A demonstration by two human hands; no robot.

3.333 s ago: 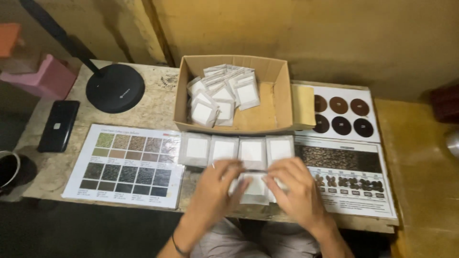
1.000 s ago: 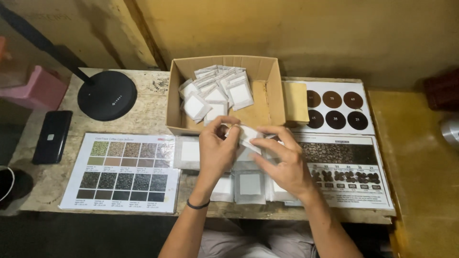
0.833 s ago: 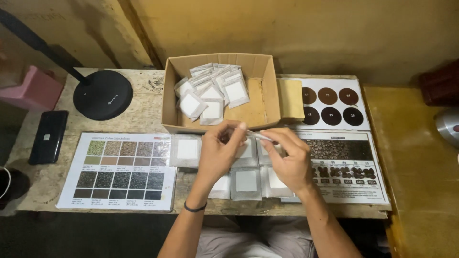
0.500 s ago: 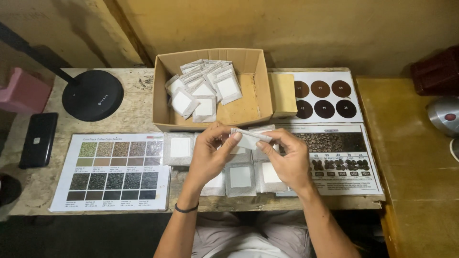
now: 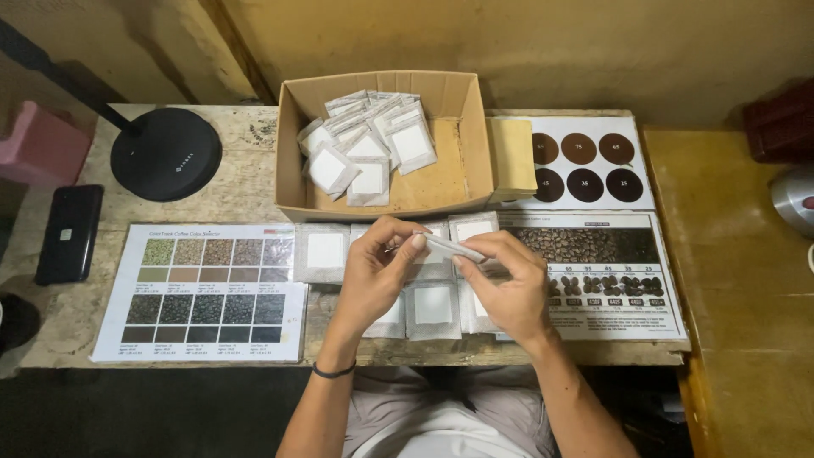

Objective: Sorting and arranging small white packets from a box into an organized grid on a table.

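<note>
Head view: both hands held above the near-centre of the bench [image 5: 237, 182]. Left hand [image 5: 377, 276] and right hand [image 5: 500, 284] pinch one small white sachet [image 5: 454, 248] between fingertips, one at each end, sachet seen edge-on, lifted off the rows. More flat sachets [image 5: 325, 252] lie in rows on the bench under and beside the hands. Cardboard box [image 5: 386, 144] w/ loose sachets just beyond, far-centre. Colour chart sheet [image 5: 203, 293] at left, bean chart [image 5: 593, 271] at right. Step looks like handling/inspecting a single sachet, mid-step. Next move prob needs a steady two-finger grip and a free slot in a row or the box.
</note>
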